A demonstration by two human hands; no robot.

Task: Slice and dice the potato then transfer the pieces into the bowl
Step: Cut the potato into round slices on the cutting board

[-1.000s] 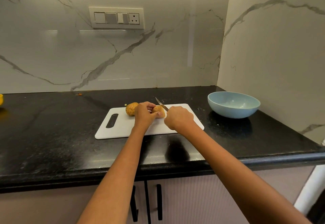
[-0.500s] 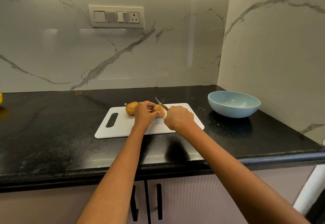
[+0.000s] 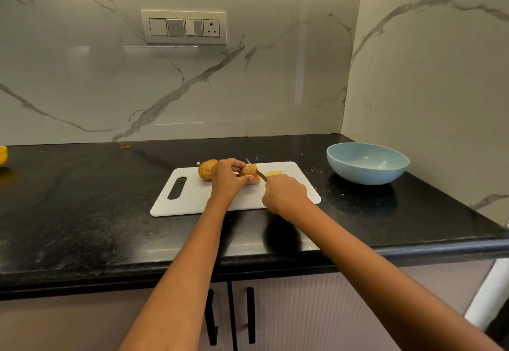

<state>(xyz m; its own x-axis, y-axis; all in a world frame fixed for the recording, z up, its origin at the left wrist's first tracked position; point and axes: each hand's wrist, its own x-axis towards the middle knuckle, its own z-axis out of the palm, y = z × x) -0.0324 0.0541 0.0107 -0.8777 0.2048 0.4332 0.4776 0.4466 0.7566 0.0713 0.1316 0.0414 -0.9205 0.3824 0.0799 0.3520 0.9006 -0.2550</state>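
Potato slicing on the bench, seen from the head camera. We steady a potato (image 3: 249,172) on the white cutting board (image 3: 192,199) with our left hand (image 3: 228,178), fingers curled over its top and thumb pressed against its near side. Its long axis runs left to right across the board, and the exposed cut end faces right, toward our right hand (image 3: 285,193). That hand is closed round the handle of a knife (image 3: 256,171), which is hidden in the fist; only the blade shows, angled away from us with its edge set against the right end of the potato, just beside the left fingertips. One pale slice (image 3: 274,173) lies flat on the board immediately right of the blade. A second, whole potato (image 3: 207,169) sits on the board touching the back of our left hand. The blue bowl (image 3: 367,177) stands on the bench well to the right of the board, nearer our right hand, and looks empty. We judge slicing barely begun; the next cut depends on the left fingers retreating leftward along the potato.
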